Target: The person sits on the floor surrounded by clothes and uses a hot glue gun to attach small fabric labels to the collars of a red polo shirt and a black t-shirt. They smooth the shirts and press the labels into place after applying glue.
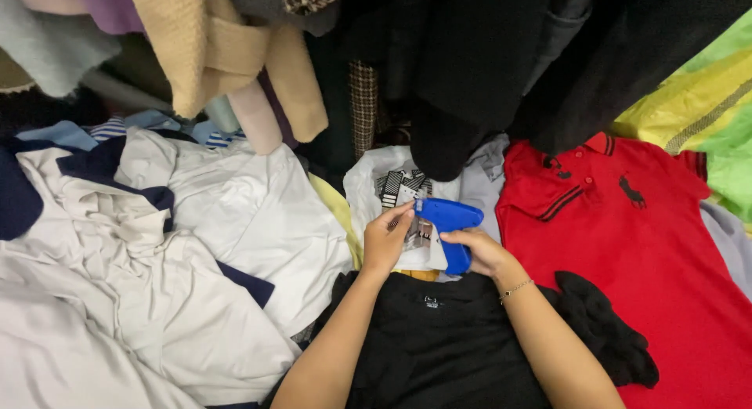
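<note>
Far left of the blue tagging gun (450, 225) lies a heap of white shirts (157, 284), soft, rumpled cotton with deep creases and dark navy trim showing at collars and folds. Above them, up and left of the gun, hang knitted garments: a tan ribbed cardigan (211, 48) with thick cuffs, beside pale lilac and grey-blue woollens.

Just left of the gun, the left hand (385, 240) is closed in a pinch, fingertips gripping a small black-and-white striped tag (401, 190) right at the gun's nose. Under tag and gun sits a clear, glossy plastic bag (368, 182) holding a folded white garment; what else is in it cannot be told.

The gun itself is smooth, hard blue plastic, pistol-shaped, its barrel pointing left and its grip slanting down. The right hand (482, 252) is clenched round that grip; a thin chain bracelet (517, 290) circles the wrist.

Directly below the gun lies a black t-shirt (439, 346), matte and flat, neckline towards the hands. Above the gun hang dark, heavy coats (486, 64). Right of the gun spreads a red polo shirt (627, 244), piqué-like, with black-striped collar and sleeve edges. Further right, a yellow-and-green striped cloth (713, 103) lies crumpled.
</note>
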